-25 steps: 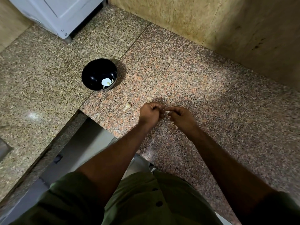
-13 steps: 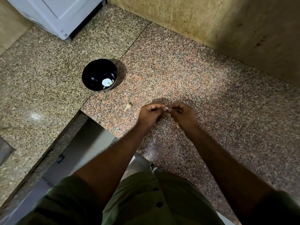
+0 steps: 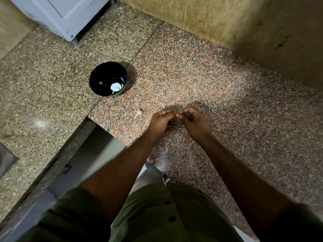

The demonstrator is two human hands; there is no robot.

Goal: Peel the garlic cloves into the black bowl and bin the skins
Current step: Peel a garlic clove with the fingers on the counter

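While the left hand point(image 3: 161, 122) and right hand point(image 3: 195, 124) meet fingertip to fingertip above the counter point(image 3: 227, 102), both pinch a garlic clove point(image 3: 176, 116) (barely visible), probably one steadying it while the other strips skin. An unpeeled clove point(image 3: 139, 113) waits nearby; the black bowl point(image 3: 97, 79) sits within reach, holding pale pieces.

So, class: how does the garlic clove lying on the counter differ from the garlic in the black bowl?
The clove on the counter lies alone on the bare granite, while the garlic in the bowl sits at the bottom of the black bowl. The counter clove looks beige, with a thin tail sticking out; the bowl garlic looks whiter and rounder. Both are small, pale and untouched by either hand.
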